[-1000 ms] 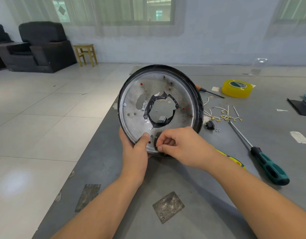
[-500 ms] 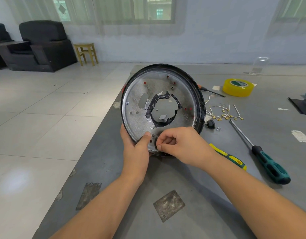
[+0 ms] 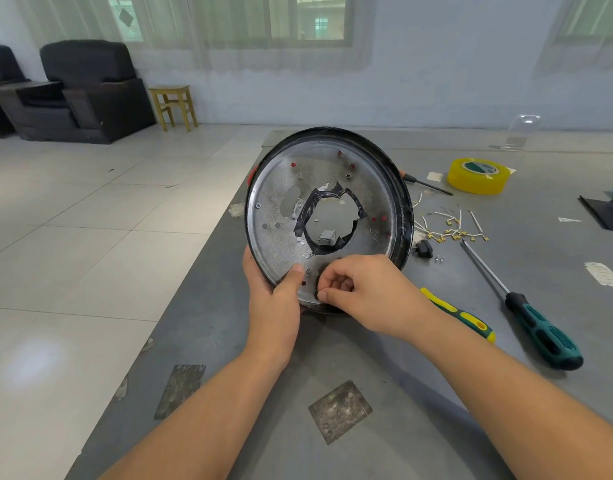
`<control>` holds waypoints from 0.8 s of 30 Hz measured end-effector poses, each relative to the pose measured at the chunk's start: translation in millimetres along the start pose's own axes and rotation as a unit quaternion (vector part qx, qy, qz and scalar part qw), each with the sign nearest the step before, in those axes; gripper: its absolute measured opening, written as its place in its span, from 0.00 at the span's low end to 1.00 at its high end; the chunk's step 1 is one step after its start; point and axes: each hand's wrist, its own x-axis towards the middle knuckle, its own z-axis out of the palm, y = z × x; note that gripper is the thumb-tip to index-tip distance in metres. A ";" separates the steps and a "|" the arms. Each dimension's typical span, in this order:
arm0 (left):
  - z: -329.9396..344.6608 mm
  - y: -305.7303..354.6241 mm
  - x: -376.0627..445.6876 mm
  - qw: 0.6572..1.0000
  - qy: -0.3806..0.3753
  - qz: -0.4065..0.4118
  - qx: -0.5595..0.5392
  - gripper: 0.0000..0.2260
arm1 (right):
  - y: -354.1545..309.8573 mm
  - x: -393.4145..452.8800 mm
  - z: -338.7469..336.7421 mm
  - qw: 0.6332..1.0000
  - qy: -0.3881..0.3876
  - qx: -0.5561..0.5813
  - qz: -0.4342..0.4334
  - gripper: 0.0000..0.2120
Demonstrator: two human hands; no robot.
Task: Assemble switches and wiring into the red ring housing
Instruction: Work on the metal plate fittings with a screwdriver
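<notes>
1. At the far left, behind the table, stand a black upholstered armchair (image 3: pixel 90 88) and a small yellow wooden stool (image 3: pixel 173 105) on the pale tiled floor (image 3: pixel 73 220).
2. Your left hand (image 3: pixel 274 306) grips the lower left rim of the round housing with a black outer ring and a silver metal plate (image 3: pixel 274 216). The thumb lies flat on the plate and the other fingers go behind the rim, so this hand is closed around the housing.
3. The housing stands tilted on its lower edge on the grey table (image 3: pixel 229 341), its plate facing you. A small part of red shows at its left edge. The central hole is lined with black tape (image 3: pixel 307 216), and a small grey block (image 3: pixel 327 236) is seen through it.
4. Your right hand (image 3: pixel 367 296) is at the lower edge of the plate, just beside the left thumb. Its fingers are curled and the fingertips pinch something small and dark against the plate; what it is I cannot tell.
5. Under your right wrist lies a screwdriver with a yellow and green handle (image 3: pixel 461 317).
6. Right of the housing lie a small black plug piece (image 3: pixel 424 250), then a loose heap of short white wires with brass terminals (image 3: pixel 450 230).
7. Further right lie a long screwdriver with a teal and black handle (image 3: pixel 544 337) and, further back, a yellow tape roll (image 3: pixel 478 176).
</notes>
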 end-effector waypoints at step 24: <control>2.0 2.3 -1.1 1.000 -0.003 0.016 0.024 0.32 | 11.7 -0.3 2.8 0.999 0.012 -0.006 -0.050 0.03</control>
